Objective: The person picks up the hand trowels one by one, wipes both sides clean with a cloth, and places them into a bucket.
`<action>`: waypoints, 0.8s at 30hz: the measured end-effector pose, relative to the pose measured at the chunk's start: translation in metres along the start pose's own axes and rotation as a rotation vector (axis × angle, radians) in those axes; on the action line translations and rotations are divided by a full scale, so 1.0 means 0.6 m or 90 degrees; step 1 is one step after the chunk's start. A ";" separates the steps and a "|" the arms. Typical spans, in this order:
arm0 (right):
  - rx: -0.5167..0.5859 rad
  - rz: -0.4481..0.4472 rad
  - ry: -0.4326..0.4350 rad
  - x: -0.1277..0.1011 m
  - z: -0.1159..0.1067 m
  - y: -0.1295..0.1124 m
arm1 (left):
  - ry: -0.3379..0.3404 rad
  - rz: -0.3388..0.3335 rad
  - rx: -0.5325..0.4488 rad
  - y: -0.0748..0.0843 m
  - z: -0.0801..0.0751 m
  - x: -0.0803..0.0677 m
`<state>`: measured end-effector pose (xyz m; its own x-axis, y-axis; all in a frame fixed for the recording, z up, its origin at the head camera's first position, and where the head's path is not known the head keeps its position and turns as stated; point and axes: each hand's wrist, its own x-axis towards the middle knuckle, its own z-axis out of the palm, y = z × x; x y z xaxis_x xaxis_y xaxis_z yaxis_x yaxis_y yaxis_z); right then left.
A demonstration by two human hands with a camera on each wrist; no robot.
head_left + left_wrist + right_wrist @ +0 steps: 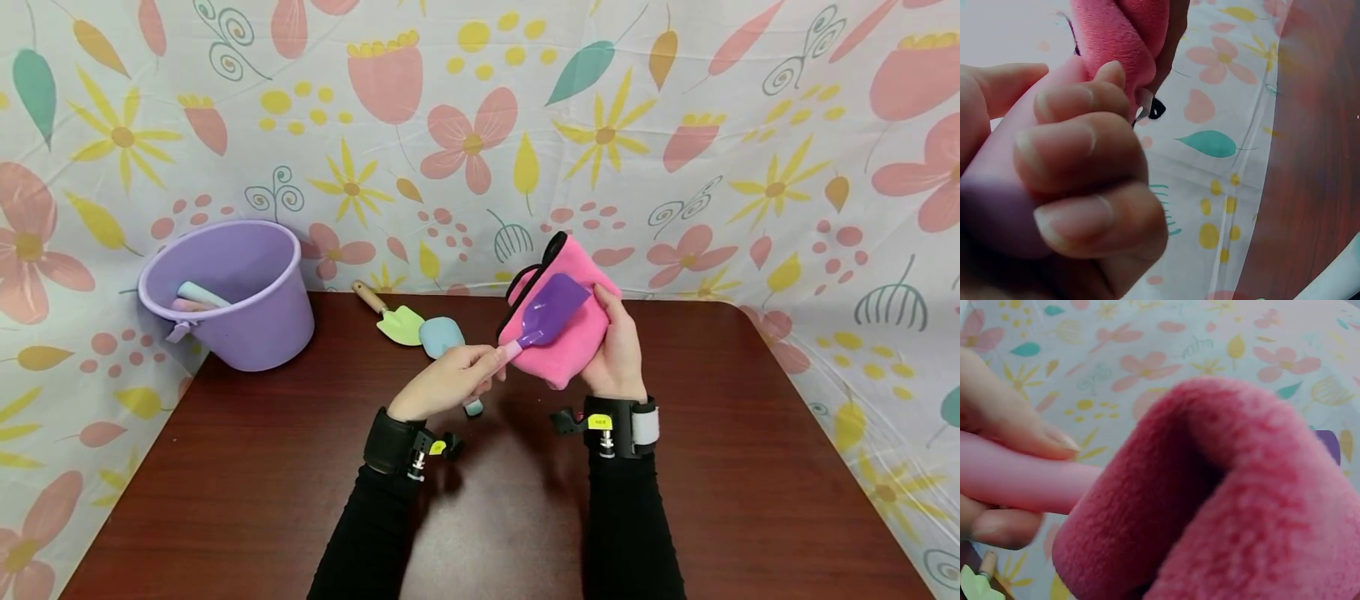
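A purple toy shovel (pixel 555 310) with a light pink handle (pixel 1029 478) is held up over the table. My left hand (pixel 450 379) grips that handle, its fingers curled round it in the left wrist view. Behind the blade lies a fluffy pink cloth (pixel 592 333) with black edging, which my right hand (pixel 621 354) holds from the right side, thumb at the front. In the right wrist view the folded cloth (pixel 1260 462) hides most of the blade; only a purple corner (pixel 1329 445) shows past it.
A purple bucket (pixel 300 325) stands at the back left with pale handles inside. Behind my left hand lie a light green trowel (pixel 401 325) with a wooden grip and a blue shovel (pixel 441 336), partly covered by that hand. A floral sheet (pixel 472 142) hangs behind the brown table (pixel 750 467).
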<state>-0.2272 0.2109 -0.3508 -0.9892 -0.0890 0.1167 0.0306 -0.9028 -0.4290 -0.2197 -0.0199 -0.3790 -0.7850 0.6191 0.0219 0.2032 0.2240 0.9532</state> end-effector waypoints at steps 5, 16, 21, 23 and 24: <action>0.020 -0.052 -0.013 -0.005 -0.006 -0.018 | -0.021 -0.009 0.030 -0.004 0.000 0.002; 0.024 -0.084 -0.036 -0.026 0.007 -0.055 | 0.001 -0.057 0.118 -0.019 0.003 0.007; 0.042 -0.118 -0.003 -0.033 0.013 -0.070 | 0.028 -0.078 0.169 -0.026 -0.002 0.009; 0.045 -0.144 0.019 -0.039 0.014 -0.078 | 0.040 -0.082 0.187 -0.026 -0.004 0.009; 0.045 -0.158 0.027 -0.043 0.016 -0.082 | 0.046 -0.081 0.197 -0.027 -0.004 0.008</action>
<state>-0.2016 0.2534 -0.3243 -0.9728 0.1550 0.1723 -0.2050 -0.9223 -0.3276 -0.2283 -0.0224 -0.3934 -0.8528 0.5189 -0.0592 0.2600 0.5202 0.8135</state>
